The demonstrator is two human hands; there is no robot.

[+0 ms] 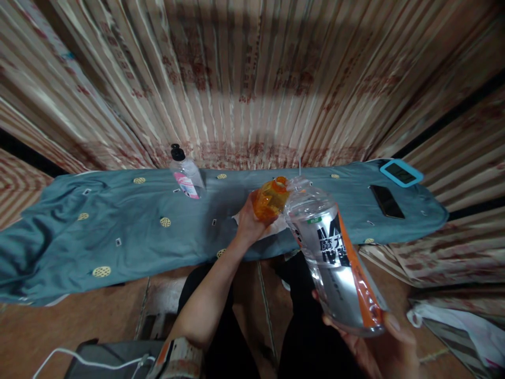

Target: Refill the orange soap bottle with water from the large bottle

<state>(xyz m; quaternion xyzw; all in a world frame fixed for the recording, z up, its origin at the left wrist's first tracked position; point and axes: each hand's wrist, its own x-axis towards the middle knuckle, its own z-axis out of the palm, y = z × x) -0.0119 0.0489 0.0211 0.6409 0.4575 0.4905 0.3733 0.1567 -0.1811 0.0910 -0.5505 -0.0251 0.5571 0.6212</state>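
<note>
The orange bottle (270, 201) is held over the tabletop (130, 237) in the closed left hand (250, 221); the tilted clear bottle (335, 263) is gripped around its base by the curled right hand (374, 342). For control, both necks should be steadied and tilt changed slowly.

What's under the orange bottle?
A white sheet shows beneath the orange bottle and left hand, over the cloth. They hide its middle; whether the bottle touches it, I can't tell.
</note>
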